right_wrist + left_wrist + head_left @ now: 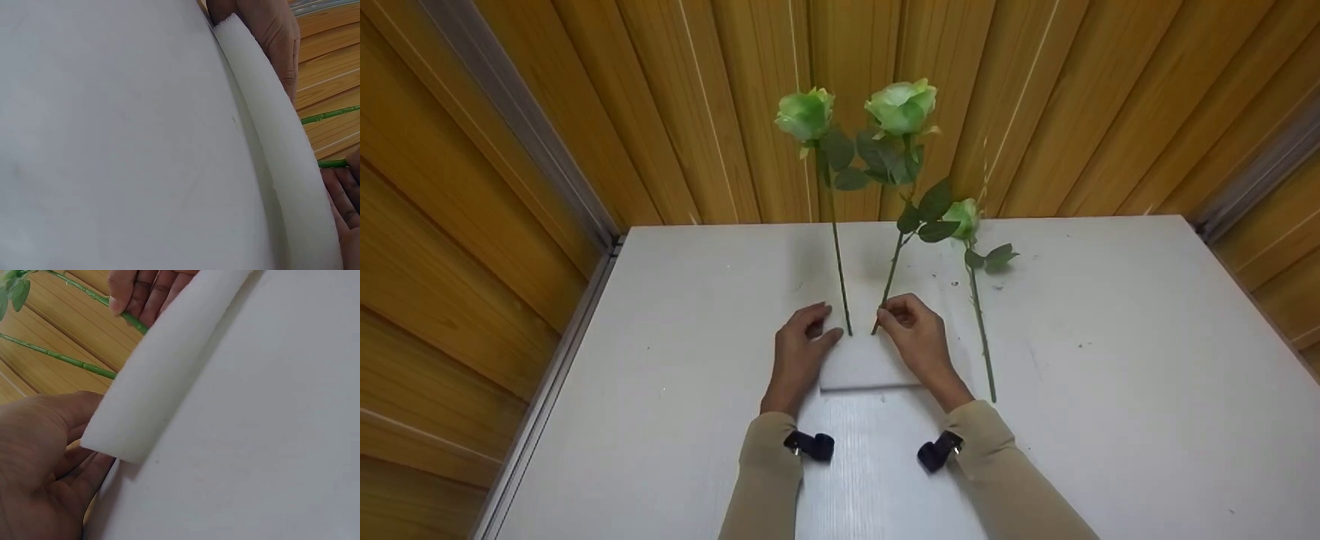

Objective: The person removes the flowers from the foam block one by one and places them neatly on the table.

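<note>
From the white, fine-textured foam block [868, 369], the left hand [801, 352] rests at nine o'clock, thumb and fingers apart; at two, the right hand [919, 337] pinches a green rose's [908, 219] knobbly stem. A second rose [838, 148] rises at eleven; the third rose [976, 296] lies at two.

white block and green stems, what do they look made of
Block: probably foam, matte white, judging by its finely grained surface and rough edge in the right wrist view. Stems: likely plastic, slightly shiny, given their even bright green and pale highlights.
</note>
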A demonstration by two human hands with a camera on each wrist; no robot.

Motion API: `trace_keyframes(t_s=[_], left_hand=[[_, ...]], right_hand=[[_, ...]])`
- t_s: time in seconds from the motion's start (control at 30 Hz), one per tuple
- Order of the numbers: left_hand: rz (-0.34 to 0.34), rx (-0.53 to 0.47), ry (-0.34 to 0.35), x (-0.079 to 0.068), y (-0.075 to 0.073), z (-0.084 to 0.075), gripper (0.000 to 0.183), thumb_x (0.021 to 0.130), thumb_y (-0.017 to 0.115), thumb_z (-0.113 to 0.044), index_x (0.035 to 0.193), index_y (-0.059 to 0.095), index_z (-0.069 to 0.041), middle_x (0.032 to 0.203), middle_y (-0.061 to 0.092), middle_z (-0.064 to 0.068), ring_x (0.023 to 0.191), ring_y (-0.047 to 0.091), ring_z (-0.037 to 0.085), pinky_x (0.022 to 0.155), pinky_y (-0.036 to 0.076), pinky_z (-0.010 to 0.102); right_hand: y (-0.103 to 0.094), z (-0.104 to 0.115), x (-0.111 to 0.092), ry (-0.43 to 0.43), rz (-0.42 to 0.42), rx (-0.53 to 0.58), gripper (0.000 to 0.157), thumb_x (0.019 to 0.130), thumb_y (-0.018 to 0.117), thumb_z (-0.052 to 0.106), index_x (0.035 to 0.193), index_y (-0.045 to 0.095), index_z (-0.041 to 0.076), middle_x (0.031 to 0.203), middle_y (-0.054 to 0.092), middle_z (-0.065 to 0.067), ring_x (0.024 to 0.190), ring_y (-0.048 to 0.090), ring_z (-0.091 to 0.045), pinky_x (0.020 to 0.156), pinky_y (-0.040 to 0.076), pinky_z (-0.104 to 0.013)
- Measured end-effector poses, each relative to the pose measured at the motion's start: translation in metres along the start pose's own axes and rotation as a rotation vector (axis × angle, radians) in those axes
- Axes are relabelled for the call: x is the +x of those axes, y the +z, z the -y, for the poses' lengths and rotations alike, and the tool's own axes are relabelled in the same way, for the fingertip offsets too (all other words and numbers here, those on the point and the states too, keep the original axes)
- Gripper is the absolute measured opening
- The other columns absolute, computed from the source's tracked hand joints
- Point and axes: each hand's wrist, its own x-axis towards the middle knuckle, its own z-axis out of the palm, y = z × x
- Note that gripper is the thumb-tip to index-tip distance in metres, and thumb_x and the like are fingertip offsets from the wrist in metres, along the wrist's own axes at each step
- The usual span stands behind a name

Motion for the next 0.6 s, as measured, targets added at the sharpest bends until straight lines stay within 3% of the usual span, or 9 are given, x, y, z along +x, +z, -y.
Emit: trace_keyframes(t_s=[0.23, 0.6], left_hand=[[0.008, 0.003, -0.033, 0.001, 0.002, -0.005, 0.043, 0.095, 0.081, -0.005, 0.135, 0.069, 0.003, 0.145, 0.062, 0.015, 0.126, 0.064, 0.027, 0.105, 0.054, 0.033], [0.008, -0.001, -0.024, 0.001, 0.002, -0.003, 0.042, 0.095, 0.080, -0.006, 0.135, 0.069, 0.004, 0.145, 0.062, 0.016, 0.128, 0.063, 0.030, 0.107, 0.054, 0.034]], right_hand=[[-0.007, 0.008, 0.004, -0.002, 0.003, 0.037, 0.010, 0.100, 0.073, 0.004, 0.106, 0.069, -0.004, 0.098, 0.073, -0.011, 0.091, 0.071, -0.025, 0.078, 0.059, -0.022], [-0.022, 0.020, 0.008, -0.023, -0.027, 0.055, 0.010, 0.099, 0.075, 0.004, 0.105, 0.071, -0.003, 0.097, 0.074, -0.012, 0.087, 0.072, -0.022, 0.077, 0.060, -0.023]])
